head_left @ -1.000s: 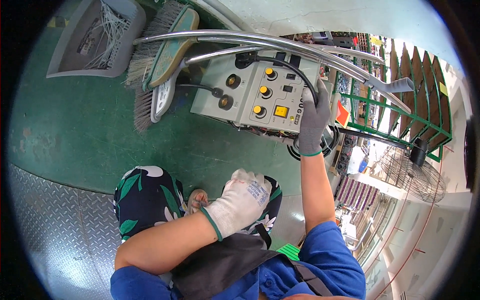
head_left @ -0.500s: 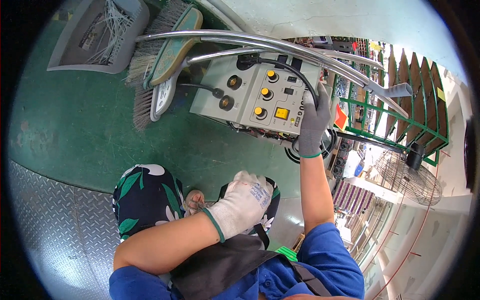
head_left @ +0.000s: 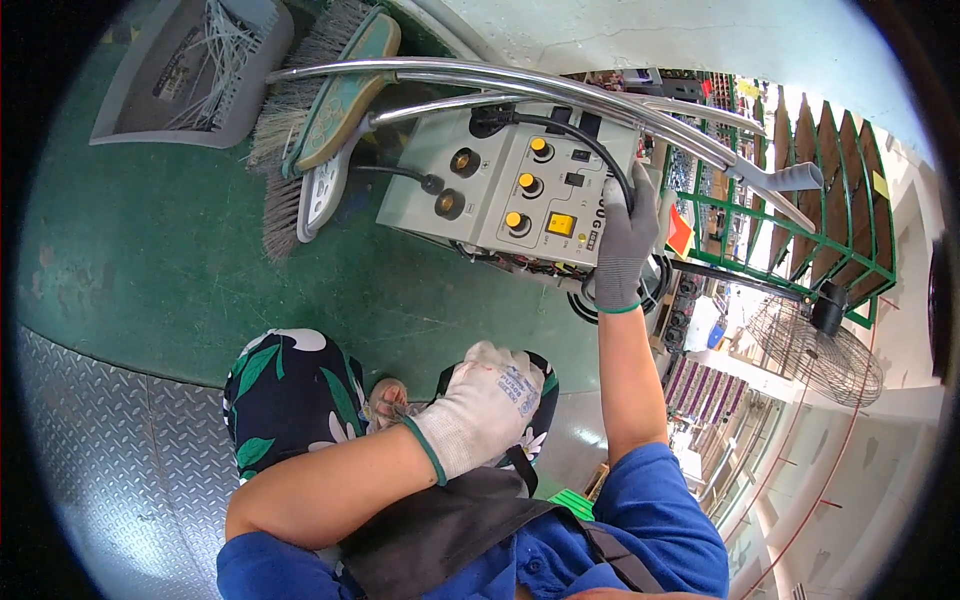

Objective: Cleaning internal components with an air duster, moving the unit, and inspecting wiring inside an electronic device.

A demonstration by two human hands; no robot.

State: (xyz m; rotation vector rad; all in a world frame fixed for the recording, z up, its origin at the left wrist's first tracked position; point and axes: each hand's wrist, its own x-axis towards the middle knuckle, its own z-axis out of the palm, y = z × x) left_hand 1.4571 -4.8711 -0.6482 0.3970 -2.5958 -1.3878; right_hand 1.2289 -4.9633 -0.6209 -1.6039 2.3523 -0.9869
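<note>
A grey-white welding machine point(head_left: 500, 215) with yellow-capped knobs, a yellow switch and two round brass-coloured sockets lies on its side, its front panel facing up. My right hand point(head_left: 630, 235), in a grey glove, is at the panel's right edge. A thick black cable point(head_left: 600, 150) arches from the panel and runs in between its thumb and fingers, which close on it; the palm side is hidden. Over my knee rests my left hand point(head_left: 488, 405), in a white glove with blue print. Its fingers are curled into a loose fist, with nothing seen in it.
Metal broom handles point(head_left: 540, 80) cross above the machine. A broom head point(head_left: 335, 110) and a grey dustpan point(head_left: 180, 85) with white strips lie at the far left. Steel tread plate point(head_left: 120, 440) borders the green floor point(head_left: 150, 260). A fan point(head_left: 815, 350) and a green rack point(head_left: 790, 235) stand at right.
</note>
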